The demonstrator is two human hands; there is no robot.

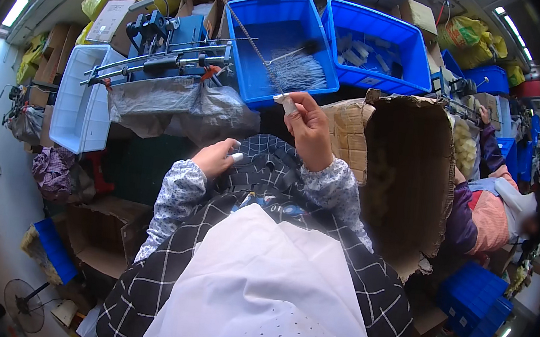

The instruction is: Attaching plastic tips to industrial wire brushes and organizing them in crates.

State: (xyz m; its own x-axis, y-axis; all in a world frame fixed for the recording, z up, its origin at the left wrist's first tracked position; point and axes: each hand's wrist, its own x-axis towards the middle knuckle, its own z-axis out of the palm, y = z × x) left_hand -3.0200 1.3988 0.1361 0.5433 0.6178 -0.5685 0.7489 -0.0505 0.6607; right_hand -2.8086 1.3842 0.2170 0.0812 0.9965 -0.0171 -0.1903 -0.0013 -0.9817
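Note:
My right hand (311, 130) is raised in front of the blue bin, its thumb and fingers pinched on a small white piece (286, 104). From that piece, a thin twisted rod (249, 33) seems to run up and left across the bin; whether the two are joined I cannot tell. Over my dark checked lap hovers my left hand (214, 157), fingers apart and holding nothing, with white coverings on two fingertips. Inside the nearer blue bin (247, 79) lies a bundle of thin pale wire-like sticks (301, 72).
A second blue bin (386, 82) with white pieces stands to the right. Left of the bins is a metal rail machine (162, 60) over grey plastic sheeting, beside a white bin (81, 100). An open cardboard box (409, 178) stands close on my right. Beyond it sits another person (491, 217).

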